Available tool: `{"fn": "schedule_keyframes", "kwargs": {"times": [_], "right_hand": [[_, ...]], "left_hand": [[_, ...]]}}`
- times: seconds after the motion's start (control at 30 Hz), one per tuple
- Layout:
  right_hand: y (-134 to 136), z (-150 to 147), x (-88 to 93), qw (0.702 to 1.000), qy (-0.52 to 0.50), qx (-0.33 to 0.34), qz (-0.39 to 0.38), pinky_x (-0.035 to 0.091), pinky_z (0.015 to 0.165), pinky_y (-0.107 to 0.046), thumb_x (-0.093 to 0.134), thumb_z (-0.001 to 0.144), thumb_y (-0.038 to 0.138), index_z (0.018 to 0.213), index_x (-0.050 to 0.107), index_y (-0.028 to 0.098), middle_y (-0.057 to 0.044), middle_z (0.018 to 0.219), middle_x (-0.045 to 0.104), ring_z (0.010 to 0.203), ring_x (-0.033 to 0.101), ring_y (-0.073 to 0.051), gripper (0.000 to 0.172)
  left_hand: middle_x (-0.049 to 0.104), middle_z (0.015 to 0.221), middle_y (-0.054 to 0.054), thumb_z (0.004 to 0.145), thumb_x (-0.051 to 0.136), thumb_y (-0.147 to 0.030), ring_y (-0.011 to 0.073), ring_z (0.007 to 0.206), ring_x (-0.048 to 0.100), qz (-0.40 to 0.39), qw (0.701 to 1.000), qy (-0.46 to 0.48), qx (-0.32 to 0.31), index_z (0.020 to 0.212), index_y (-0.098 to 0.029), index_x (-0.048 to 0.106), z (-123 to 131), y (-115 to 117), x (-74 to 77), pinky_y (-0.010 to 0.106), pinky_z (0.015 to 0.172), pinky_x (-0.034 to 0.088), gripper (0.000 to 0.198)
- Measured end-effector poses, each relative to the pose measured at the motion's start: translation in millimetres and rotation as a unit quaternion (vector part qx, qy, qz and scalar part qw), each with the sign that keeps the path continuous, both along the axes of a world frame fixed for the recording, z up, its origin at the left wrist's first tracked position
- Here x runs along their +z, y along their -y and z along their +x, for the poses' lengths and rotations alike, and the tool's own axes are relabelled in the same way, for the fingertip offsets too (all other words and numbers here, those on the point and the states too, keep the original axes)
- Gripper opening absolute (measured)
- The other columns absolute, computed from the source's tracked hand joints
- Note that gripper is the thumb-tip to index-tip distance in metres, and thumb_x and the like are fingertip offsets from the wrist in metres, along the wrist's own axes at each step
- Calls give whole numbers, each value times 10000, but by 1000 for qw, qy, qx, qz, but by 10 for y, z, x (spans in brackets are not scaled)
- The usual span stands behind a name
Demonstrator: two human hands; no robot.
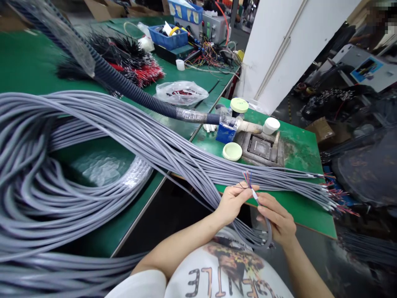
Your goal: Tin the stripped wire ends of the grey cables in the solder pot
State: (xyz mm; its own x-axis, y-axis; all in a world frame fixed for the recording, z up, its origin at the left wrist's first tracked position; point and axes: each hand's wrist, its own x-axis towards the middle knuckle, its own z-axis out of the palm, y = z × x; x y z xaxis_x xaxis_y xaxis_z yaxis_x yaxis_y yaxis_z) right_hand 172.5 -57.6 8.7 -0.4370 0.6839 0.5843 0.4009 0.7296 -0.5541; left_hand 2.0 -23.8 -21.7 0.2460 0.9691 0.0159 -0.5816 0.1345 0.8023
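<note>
A grey cable (268, 231) curves up to a white-wrapped end (254, 193), from which thin coloured wires (247, 178) fan out. My left hand (231, 203) pinches these wires between thumb and finger, with a dark strand sticking out to its left. Just below the white wrap, my right hand (279, 219) is closed on the cable. Behind both hands runs a thick bundle of grey cables (186, 159), looped in a big coil on the left. The bundle's stripped ends (339, 198) show red and blue wires at the right.
A ribbed hose (133, 91) crosses above the bundle to a small sooty metal pot (260, 148). Around it stand a blue box (226, 131), a pale green lid (232, 152) and a white jar (271, 125). Black and red wires (136, 66) and a plastic bag (182, 93) lie farther back.
</note>
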Motion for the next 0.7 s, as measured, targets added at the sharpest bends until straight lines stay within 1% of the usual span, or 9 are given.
{"fn": "schedule_keyframes", "kwargs": {"times": [0.2, 0.27, 0.33, 0.4, 0.47, 0.53, 0.57, 0.6, 0.7], "right_hand": [[46, 21, -118, 999, -18, -11, -31, 529, 938, -535, 583, 799, 69, 1295, 554, 367, -57, 1255, 640, 1147, 612, -286, 580], [66, 41, -109, 998, -10, -36, -57, 542, 923, -492, 522, 831, 62, 1268, 576, 370, -44, 1235, 652, 1119, 631, -264, 538], [77, 45, -67, 991, -5, -94, -92, 568, 861, -422, 503, 855, 87, 1217, 608, 371, -28, 1143, 698, 1023, 676, -238, 472], [73, 25, -14, 980, 11, -150, -134, 579, 744, -352, 560, 851, 157, 1120, 649, 358, -9, 980, 738, 858, 710, -218, 347], [57, -14, 22, 970, 38, -178, -163, 555, 631, -312, 630, 822, 244, 976, 676, 329, 12, 805, 732, 687, 695, -199, 181], [41, -52, 28, 963, 56, -187, -186, 518, 564, -290, 641, 820, 291, 857, 664, 302, 35, 660, 686, 561, 646, -172, 45], [35, -65, 22, 961, 57, -188, -195, 501, 546, -282, 624, 833, 296, 825, 652, 294, 44, 610, 660, 520, 621, -160, 30], [32, -73, 14, 960, 53, -186, -204, 487, 532, -275, 599, 852, 292, 809, 644, 287, 51, 576, 638, 493, 602, -150, 62], [30, -66, -8, 960, 31, -157, -230, 458, 510, -265, 542, 885, 279, 823, 645, 271, 51, 548, 613, 470, 577, -138, 120]], "left_hand": [[732, 895, 80, 824, 650, -383, 191, 879, 630, 29, 999, -43, 18, 750, -187, 764, -43, -13, 51, 350, 887, 474, 239], [726, 869, 76, 824, 650, -377, 184, 852, 629, 43, 997, -63, 23, 757, -183, 761, -56, -24, 78, 333, 863, 481, 234], [717, 847, 70, 820, 654, -368, 178, 826, 631, 56, 994, -85, 28, 768, -180, 757, -57, -29, 101, 316, 828, 489, 221], [704, 827, 66, 817, 655, -365, 176, 804, 633, 70, 991, -106, 33, 756, -179, 747, -42, -24, 118, 306, 790, 497, 216], [696, 811, 65, 820, 651, -365, 178, 795, 630, 87, 988, -127, 32, 735, -181, 736, -17, -12, 131, 305, 765, 499, 221], [690, 794, 63, 821, 649, -363, 176, 784, 621, 101, 984, -145, 31, 723, -184, 730, 4, 2, 142, 306, 749, 496, 220], [689, 786, 62, 820, 652, -359, 175, 779, 615, 106, 982, -153, 32, 725, -186, 730, 11, 7, 146, 306, 746, 492, 213], [687, 779, 59, 817, 656, -353, 173, 775, 609, 109, 981, -159, 33, 729, -188, 732, 15, 11, 150, 305, 745, 488, 202], [686, 768, 52, 798, 680, -328, 164, 764, 594, 110, 980, -160, 35, 747, -189, 735, 13, 4, 150, 297, 744, 476, 158]]}}
